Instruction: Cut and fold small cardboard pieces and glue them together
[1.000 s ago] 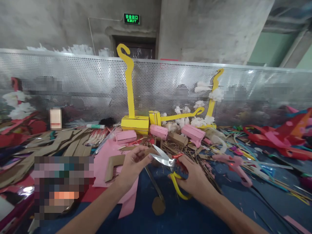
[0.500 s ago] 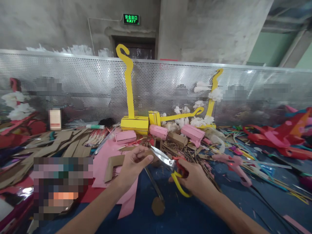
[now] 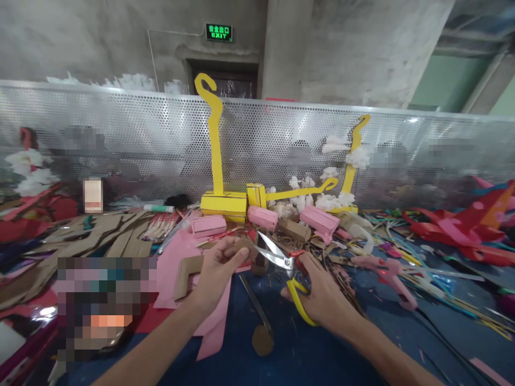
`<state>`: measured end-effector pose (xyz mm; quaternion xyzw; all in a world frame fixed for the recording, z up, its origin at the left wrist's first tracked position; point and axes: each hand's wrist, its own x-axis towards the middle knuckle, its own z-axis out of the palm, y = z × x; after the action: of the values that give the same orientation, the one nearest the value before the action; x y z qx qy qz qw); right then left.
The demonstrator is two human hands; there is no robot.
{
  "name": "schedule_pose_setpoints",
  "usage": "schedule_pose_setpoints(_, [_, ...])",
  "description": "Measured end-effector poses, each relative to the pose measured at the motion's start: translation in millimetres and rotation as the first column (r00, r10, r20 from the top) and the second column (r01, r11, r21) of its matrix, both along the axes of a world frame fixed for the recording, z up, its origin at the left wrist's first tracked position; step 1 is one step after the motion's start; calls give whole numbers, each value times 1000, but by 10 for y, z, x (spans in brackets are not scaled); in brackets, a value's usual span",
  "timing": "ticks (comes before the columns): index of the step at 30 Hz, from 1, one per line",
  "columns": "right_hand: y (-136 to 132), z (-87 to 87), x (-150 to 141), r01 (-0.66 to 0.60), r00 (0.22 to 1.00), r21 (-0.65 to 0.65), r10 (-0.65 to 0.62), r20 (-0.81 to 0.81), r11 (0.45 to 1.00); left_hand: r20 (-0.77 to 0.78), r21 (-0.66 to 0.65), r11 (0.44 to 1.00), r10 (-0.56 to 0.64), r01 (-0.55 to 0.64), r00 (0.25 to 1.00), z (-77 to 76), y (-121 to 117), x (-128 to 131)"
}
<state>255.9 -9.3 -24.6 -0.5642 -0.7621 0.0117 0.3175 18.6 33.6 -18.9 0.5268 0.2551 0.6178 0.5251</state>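
Observation:
Between the thumb and fingers of my left hand [image 3: 220,268] is a small piece of brown cardboard [image 3: 244,247], partly covered by the fingers. My right hand [image 3: 319,289] grips a pair of scissors [image 3: 288,262] with one red and one yellow handle. The blades are spread and point left, their tips close to the cardboard's right edge. Below the hands, a cut cardboard disc [image 3: 262,341] lies on the blue table [image 3: 298,356], beside a thin metal strip [image 3: 256,304].
Pink sheet [image 3: 215,335] and an L-shaped cardboard piece [image 3: 187,276] lie left. A pink glue gun [image 3: 388,273] with a cable rests right. Yellow boxes [image 3: 223,205] with hooked necks and pink boxes [image 3: 319,220] stand behind, before a perforated metal screen [image 3: 161,145].
The scissor blades have closed and then spread again near the cardboard. The left hand still pinches the cardboard, more of which now shows.

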Motion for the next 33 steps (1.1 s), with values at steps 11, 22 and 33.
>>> schedule_pose_setpoints(11, [-8, -16, -6, -157, 983, 2, 157, -98, 988, -34, -10, 998, -66, 66, 997, -1, -24, -4])
schedule_pose_setpoints(22, [-17, -62, 4, -126, 991, -73, 122, -53, 989, -29, -13, 993, -114, 113, 993, 0, -15, -18])
schedule_pose_setpoints(33, [-70, -11, -31, -251, 967, -124, 241, -86, 960, 13, 25, 973, -228, 228, 974, -51, -12, -40])
